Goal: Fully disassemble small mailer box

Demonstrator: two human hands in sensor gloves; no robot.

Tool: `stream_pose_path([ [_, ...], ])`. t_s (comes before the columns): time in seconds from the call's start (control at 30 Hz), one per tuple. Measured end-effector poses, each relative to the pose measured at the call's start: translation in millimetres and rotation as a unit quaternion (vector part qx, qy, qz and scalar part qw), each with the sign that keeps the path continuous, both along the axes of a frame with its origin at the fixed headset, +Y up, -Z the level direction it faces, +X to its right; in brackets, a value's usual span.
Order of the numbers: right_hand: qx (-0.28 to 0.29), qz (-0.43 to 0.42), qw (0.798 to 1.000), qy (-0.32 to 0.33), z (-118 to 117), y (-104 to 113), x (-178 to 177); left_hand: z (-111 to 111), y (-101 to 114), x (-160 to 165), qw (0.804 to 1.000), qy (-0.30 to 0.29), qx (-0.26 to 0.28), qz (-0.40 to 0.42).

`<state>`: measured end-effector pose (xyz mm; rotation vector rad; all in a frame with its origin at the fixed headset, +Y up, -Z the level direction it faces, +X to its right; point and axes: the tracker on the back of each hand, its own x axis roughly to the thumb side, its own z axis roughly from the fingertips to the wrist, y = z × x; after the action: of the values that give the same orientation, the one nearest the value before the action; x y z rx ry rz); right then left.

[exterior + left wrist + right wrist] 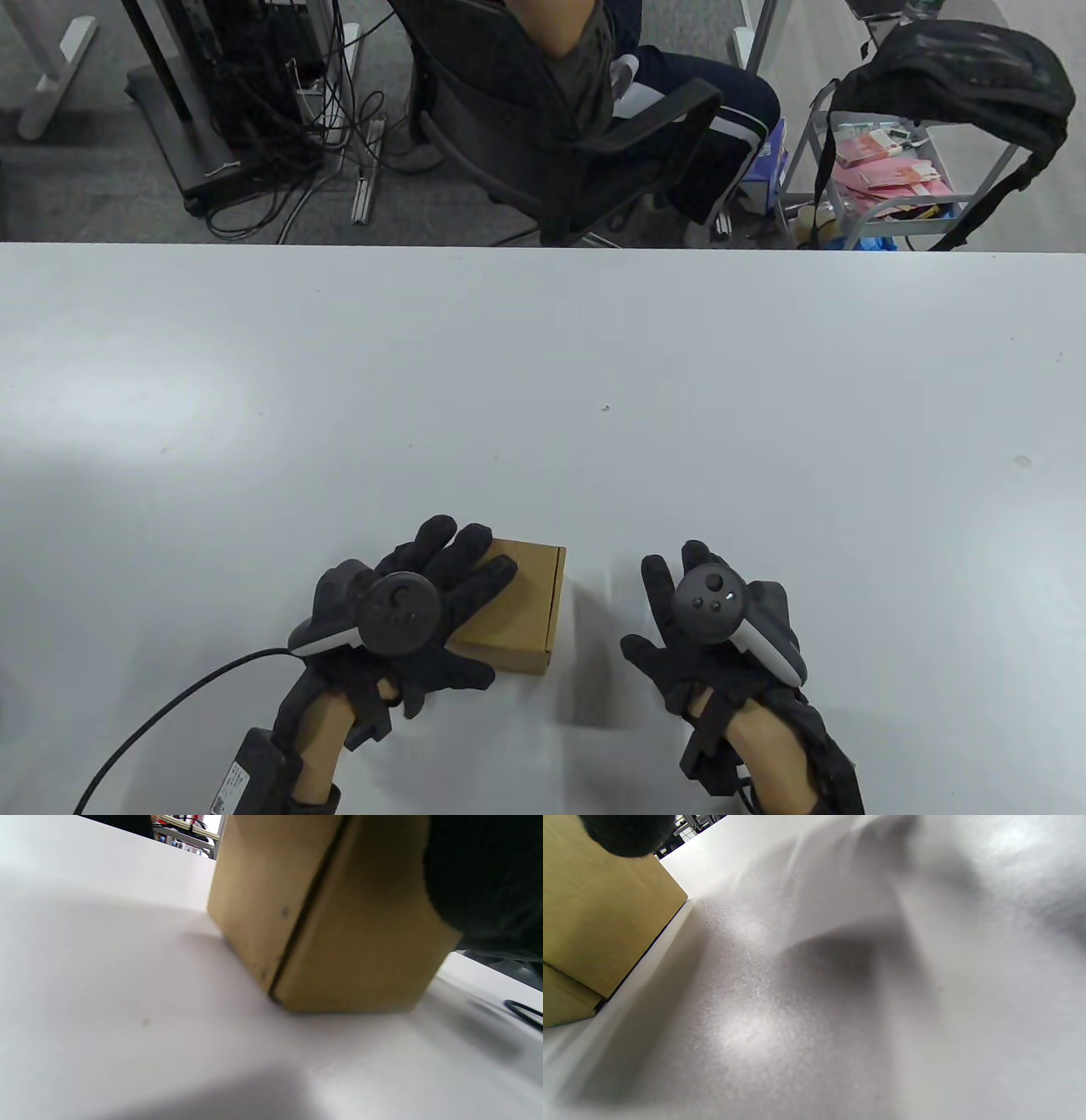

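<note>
One plain brown mailer box (pixel 517 607) under left hand (pixel 399 620), no legible print.

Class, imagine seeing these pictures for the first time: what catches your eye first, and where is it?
A small brown mailer box, closed, sits near the front edge of the white table. The gloved left hand rests on its top. The right hand hovers just to its right, apart from the box.

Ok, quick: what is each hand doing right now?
Left hand: fingers spread, resting on the closed mailer box.
Right hand: open, holding nothing, beside the box.
</note>
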<state>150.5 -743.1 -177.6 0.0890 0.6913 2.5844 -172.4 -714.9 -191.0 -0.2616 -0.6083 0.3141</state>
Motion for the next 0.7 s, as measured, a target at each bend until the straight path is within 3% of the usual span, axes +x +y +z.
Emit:
stream_pose_path([
  [0.07, -0.001, 0.003, 1.0, 0.007, 0.6, -0.4, -2.2, -0.7, -0.8, -0.2, 0.999, 0.004, -0.015, 0.042],
  [0.17, -0.001, 0.004, 1.0, 0.017, 1.2, -0.5, -5.1, -4.3, 0.3, 0.0, 0.999, 0.006, 0.013, 0.034],
  [0.33, 0.017, -0.003, 0.999, 0.036, 3.5, 5.6, -11.3, -11.5, 3.7, -0.7, 0.999, 0.007, -0.003, 0.049],
  [0.53, 0.094, -0.06, 0.987, 0.119, 11.5, 22.5, -37.6, -33.8, -0.6, -2.5, 0.992, 0.021, -0.059, 0.114],
  [0.7, 0.166, -0.038, 0.97, 0.174, 18.7, 28.3, -69.9, -47.9, -6.2, -5.4, 0.983, 0.031, -0.097, 0.154],
])
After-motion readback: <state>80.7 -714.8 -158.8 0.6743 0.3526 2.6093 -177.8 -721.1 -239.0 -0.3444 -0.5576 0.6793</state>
